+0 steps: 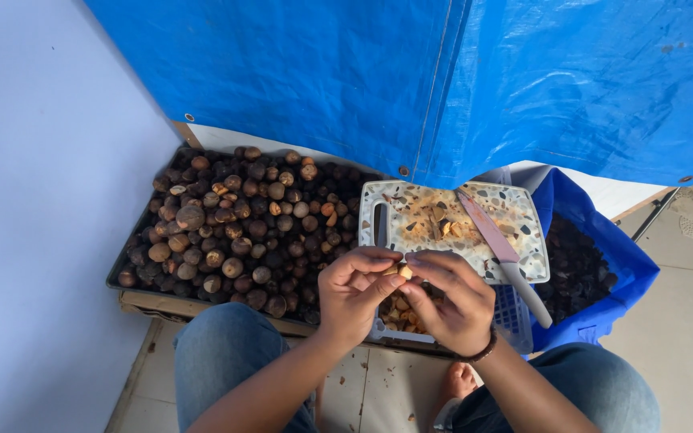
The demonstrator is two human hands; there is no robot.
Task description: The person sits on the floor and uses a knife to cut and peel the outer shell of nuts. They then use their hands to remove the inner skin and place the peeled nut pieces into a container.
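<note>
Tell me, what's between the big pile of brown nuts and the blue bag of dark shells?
In the head view, a speckled cutting board with a pink-bladed knife lies between the nut pile and the blue bag.

You are sitting in a makeshift nut-shelling spot, likely a home yard or shed: a blue tarp (443,72) hangs at twelve o'clock, a tray of brown nuts (234,224) sits at ten, tiled floor (687,321) at four.

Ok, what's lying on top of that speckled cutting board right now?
On the speckled cutting board lie a pink-bladed knife and brown shell scraps. Its near edge is hidden behind the left hand and right hand, which pinch a small nut.
</note>
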